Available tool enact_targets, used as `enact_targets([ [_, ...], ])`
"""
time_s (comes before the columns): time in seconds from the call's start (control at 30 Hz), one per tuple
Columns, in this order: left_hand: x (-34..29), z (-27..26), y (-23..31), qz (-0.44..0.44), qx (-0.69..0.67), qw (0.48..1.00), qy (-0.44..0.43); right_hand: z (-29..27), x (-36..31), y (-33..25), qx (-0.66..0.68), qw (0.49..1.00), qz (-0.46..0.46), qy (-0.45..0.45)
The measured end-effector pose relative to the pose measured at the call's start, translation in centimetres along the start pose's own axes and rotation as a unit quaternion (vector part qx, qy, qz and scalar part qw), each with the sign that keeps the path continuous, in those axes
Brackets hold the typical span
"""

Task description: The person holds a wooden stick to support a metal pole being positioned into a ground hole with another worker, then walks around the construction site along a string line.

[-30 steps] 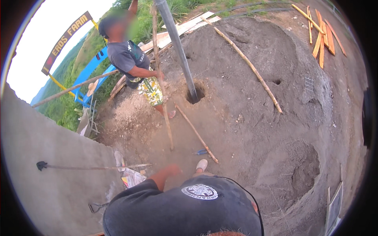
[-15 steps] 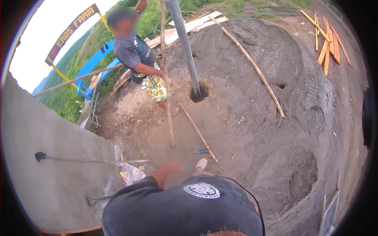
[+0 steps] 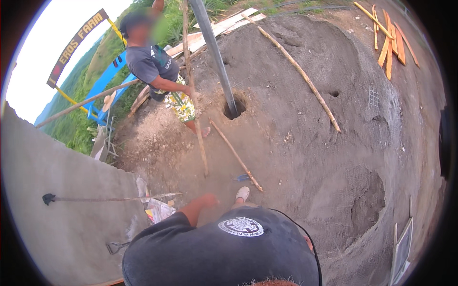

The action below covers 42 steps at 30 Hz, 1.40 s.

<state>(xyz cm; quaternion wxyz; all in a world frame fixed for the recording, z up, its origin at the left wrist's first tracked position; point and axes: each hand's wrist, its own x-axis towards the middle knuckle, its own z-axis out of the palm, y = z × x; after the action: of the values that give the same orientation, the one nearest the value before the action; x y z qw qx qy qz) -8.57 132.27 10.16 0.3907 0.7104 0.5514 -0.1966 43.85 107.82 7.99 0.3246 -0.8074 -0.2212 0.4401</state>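
My left hand [image 3: 209, 200] is at the end of my bare left forearm, in front of my dark shirt [image 3: 214, 252], over the dirt. Its fingers are too blurred to read, and nothing held shows. Only a sliver of skin appears at my right side; my right hand is hidden. Nearest ahead lie a blue-handled tool [image 3: 242, 177] and a short wooden pole [image 3: 236, 155]. Beyond them a grey post [image 3: 212, 52] leans slightly in a round hole [image 3: 241, 108]. A co-worker [image 3: 152, 66] grips an upright wooden pole [image 3: 193, 95] with one hand, the other arm raised.
A long pole [image 3: 300, 71] lies across the grey sand heap [image 3: 329, 52]. Planks [image 3: 393, 47] are scattered at the far right. On the left are a concrete surface [image 3: 62, 162], a long-handled tool [image 3: 114, 199] and a shovel handle [image 3: 114, 247]. A blue frame [image 3: 107, 81] stands behind the co-worker.
The whole scene has shifted slightly left and up in my view. The co-worker's head has turned toward the post. The grey post still stands in the hole.
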Motion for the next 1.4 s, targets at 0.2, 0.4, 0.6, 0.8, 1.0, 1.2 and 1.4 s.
enact_targets([
  [0.2,0.5,0.8,-0.1,0.015,0.032,0.999,0.005,-0.2,-1.1,-0.8,-0.055,0.998,0.004,-0.008],
  [0.4,0.5,-0.2,1.0,0.006,0.015,0.999,-0.031,0.2,-1.2,-0.8,0.092,0.991,0.099,0.017],
  [0.6,0.7,-0.1,1.7,-0.028,-0.019,0.999,-0.015,-0.3,-0.7,0.3,0.038,0.995,0.091,0.03],
  [0.8,1.2,0.1,1.7,-0.016,-0.001,1.0,-0.006,-0.5,-0.7,0.7,-0.026,0.999,0.029,0.023],
  [1.0,0.8,-0.1,2.2,-0.026,-0.009,0.999,-0.022,-0.6,-1.1,-0.8,0.018,0.996,0.086,0.029],
  [1.2,0.6,-0.2,2.2,-0.021,-0.001,1.0,-0.016,-0.3,-1.2,-0.7,-0.011,0.998,0.029,0.052],
  [1.4,0.9,0.2,1.6,-0.008,0.024,1.0,0.019,-0.6,-0.4,0.4,-0.014,0.999,0.0,0.034],
])
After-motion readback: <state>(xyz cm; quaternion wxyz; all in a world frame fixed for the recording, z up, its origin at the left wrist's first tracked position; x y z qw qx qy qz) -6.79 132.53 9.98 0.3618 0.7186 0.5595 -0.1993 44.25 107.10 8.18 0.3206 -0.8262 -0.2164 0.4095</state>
